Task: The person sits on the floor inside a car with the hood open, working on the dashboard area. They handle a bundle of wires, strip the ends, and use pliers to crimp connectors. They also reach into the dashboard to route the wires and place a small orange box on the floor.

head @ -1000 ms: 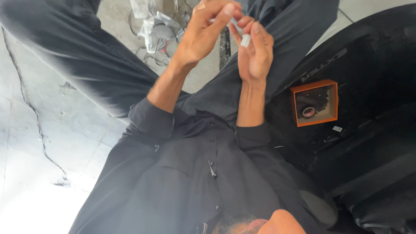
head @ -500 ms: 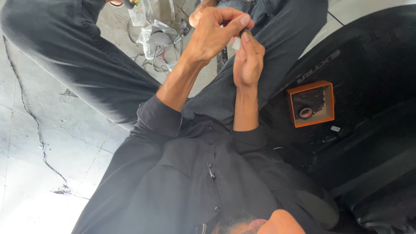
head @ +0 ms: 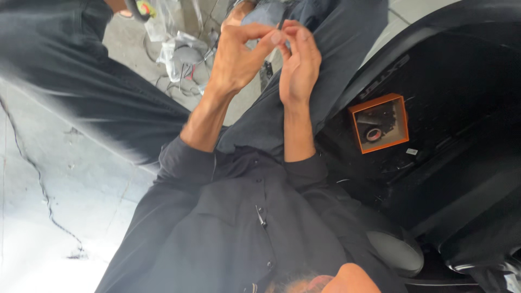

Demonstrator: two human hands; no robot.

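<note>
While the left hand [head: 239,62] pinches a small pale piece [head: 275,37] at its two o'clock, the right hand [head: 298,65] meets it from three o'clock; whether that hand grips cannot be told; the piece's long axis is hidden.

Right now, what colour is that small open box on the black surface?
Orange, with a dark inside; the box shows clearly in the head view.

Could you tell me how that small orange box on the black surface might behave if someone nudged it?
The orange box looks small and open-fronted with thin walls, so probably light and easily slid. It lies on the sloping black surface, so it may slip downhill. The round part inside could fall out.
</note>
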